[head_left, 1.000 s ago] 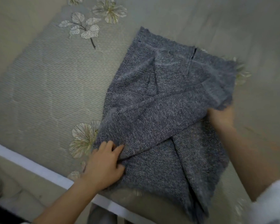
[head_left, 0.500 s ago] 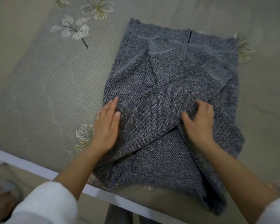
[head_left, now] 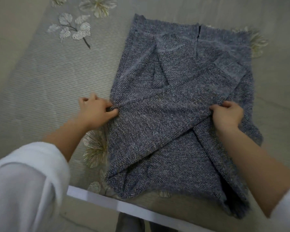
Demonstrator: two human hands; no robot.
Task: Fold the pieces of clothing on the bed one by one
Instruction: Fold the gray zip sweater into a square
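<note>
Pale bedding with embroidered leaves (head_left: pixel 74 30) covers the bed (head_left: pixel 40 81), and its white edge (head_left: pixel 107 200) runs across the bottom of the view. The grey knit garment (head_left: pixel 174 123) is spread flat on the bedding close to that edge, with one band of it, probably a sleeve (head_left: pixel 191 91), laid diagonally across the body.

Half a second ago both palms were pressed flat on the middle of the knit. Now they have been moved outward. The garment's left border is pinched by the left hand (head_left: pixel 95 113), whose fingers (head_left: pixel 111 113) are curled tight on the cloth. The fabric at the right end of the diagonal fold is bunched and held by the right hand (head_left: pixel 226 114), its fingers (head_left: pixel 216 108) closed around a ridge of knit.

From this change it is judged that smoothing is finished and that a crosswise fold is being prepared; the garment is only partly folded, and its lower hem is not yet brought up.

No box, basket or drawer is seen; the garment lies directly on the bedding, and nothing is held inside anything.
</note>
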